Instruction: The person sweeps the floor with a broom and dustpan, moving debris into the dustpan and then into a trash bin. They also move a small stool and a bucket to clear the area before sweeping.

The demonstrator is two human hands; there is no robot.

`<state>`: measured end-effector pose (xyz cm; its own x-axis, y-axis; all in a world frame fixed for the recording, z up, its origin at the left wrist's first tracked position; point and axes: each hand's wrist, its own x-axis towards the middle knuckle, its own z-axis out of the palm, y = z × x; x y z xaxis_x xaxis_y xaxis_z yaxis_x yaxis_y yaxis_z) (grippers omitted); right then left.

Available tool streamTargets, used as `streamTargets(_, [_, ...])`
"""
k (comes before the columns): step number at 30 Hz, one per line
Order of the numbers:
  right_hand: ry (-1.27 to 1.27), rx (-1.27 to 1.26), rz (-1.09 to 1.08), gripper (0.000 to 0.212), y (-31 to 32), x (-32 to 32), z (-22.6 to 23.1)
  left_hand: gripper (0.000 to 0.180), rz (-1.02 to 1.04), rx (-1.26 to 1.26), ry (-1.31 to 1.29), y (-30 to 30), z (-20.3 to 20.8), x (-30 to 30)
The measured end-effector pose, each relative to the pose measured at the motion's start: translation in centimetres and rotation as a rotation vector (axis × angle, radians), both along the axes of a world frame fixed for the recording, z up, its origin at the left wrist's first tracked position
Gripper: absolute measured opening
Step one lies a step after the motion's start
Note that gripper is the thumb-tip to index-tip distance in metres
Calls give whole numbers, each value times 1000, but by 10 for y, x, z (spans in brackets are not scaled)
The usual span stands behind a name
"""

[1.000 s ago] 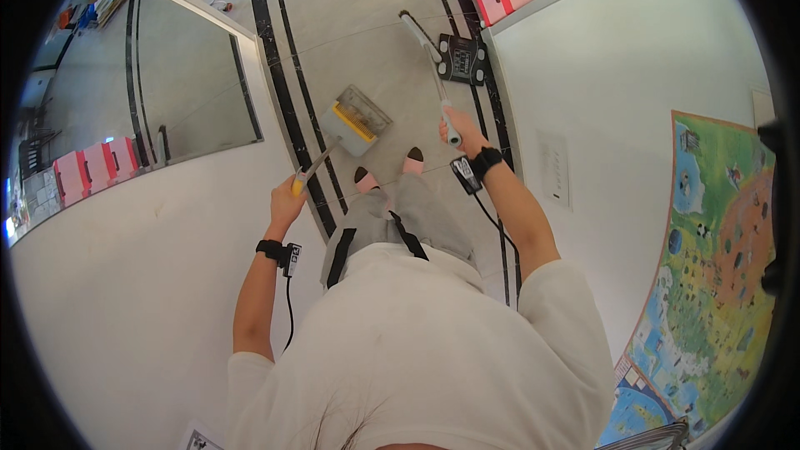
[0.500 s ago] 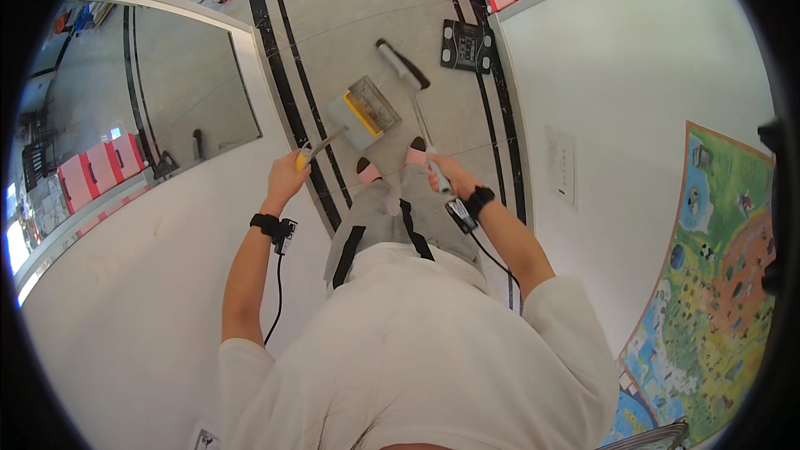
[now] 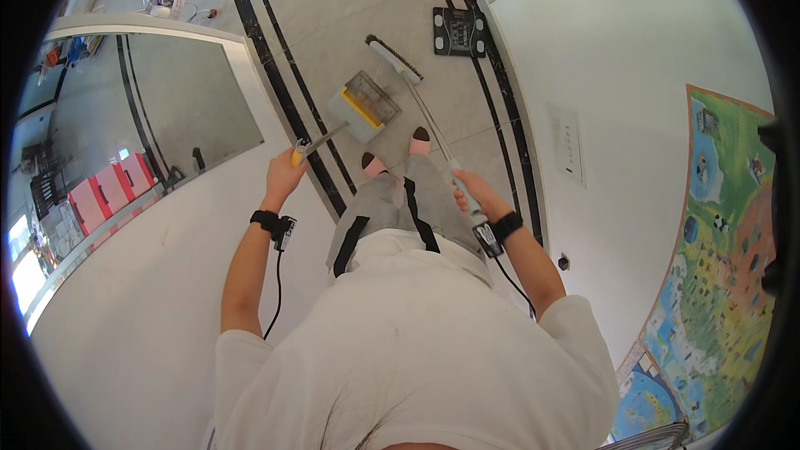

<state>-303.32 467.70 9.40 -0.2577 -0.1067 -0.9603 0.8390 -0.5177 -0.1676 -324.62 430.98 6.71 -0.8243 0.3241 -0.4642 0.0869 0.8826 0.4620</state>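
The dustpan [image 3: 353, 119] is held low over the floor [image 3: 333, 8], its handle clasped in the left grip [image 3: 286, 177]. The broom [image 3: 430, 121] is clasped in the right grip [image 3: 478, 192]; its head is placed between dustpan and scale [image 3: 458, 32]. Floor contact cannot be told.

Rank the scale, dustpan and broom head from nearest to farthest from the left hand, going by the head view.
1. Dustpan: its handle is in the left hand.
2. Broom head: just beyond the dustpan, slightly right.
3. Scale: on the floor, farther right.
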Motion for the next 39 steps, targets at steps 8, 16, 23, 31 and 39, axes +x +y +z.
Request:
streamTargets(8, [-24,-266,-177,28,-2,-8,-26,42,83,76,-27,8,-1,8])
streamTargets(16, [66,-127,80,32,6,4,31,35,333,167,-21,42,3,23])
streamTargets(23, [114,-104,207,31,38,-28,45,32,673,358,-110,103,25,-3])
streamTargets(31, [105,-240,85,33,98,-63,83,32,623,280,287,165,1,-63])
streamTargets(39, [156,-124,155,34,179,-129,127,34,747,355,320,164,-3,-204])
